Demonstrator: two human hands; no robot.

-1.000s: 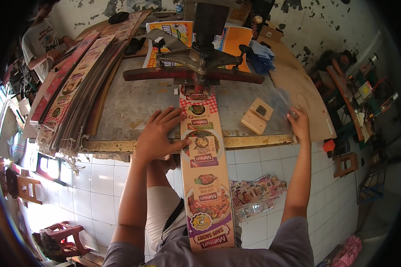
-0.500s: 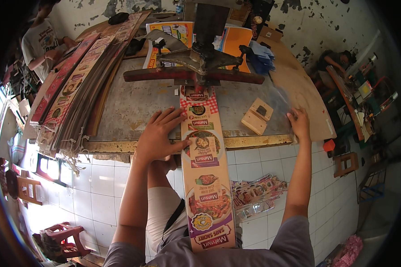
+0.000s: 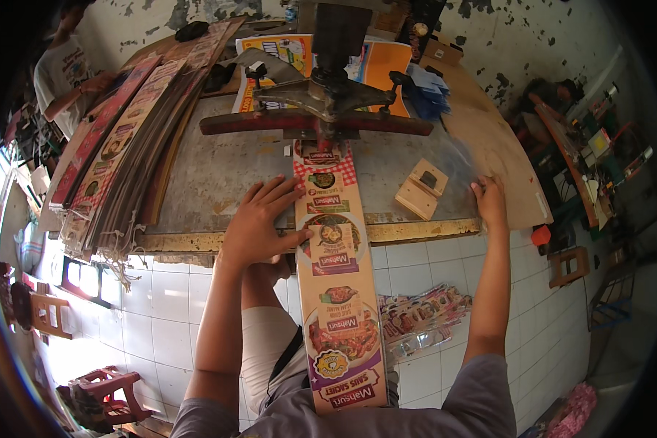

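A long printed cardboard strip (image 3: pixel 343 292) with food pictures runs from my lap up onto the worktable (image 3: pixel 233 160), its far end under the press head. My left hand (image 3: pixel 261 223) lies flat beside it, fingers stretched, with fingertips and thumb touching the strip's left edge. Over the table's right side, my right hand (image 3: pixel 490 198) has its fingers curled; what they hold, if anything, I cannot make out. A pale, see-through blur lies just left of that hand. The metal press (image 3: pixel 332 98) has a wide dark red crossbar. Between it and my right hand sits a small wooden block piece (image 3: pixel 422 191).
Stacked printed strips (image 3: pixel 124 146) with strings cover the table's left side. Colourful printed sheets (image 3: pixel 387 73) and blue papers (image 3: pixel 425 91) lie behind the press. More printed pieces (image 3: pixel 427 314) rest on the tiled floor. One person (image 3: pixel 66 80) stands far left, another (image 3: pixel 551 102) works far right.
My hands and the cardboard strip hold nearly the same places. The view has shifted very slightly, and the far-left person's arm has moved a little.
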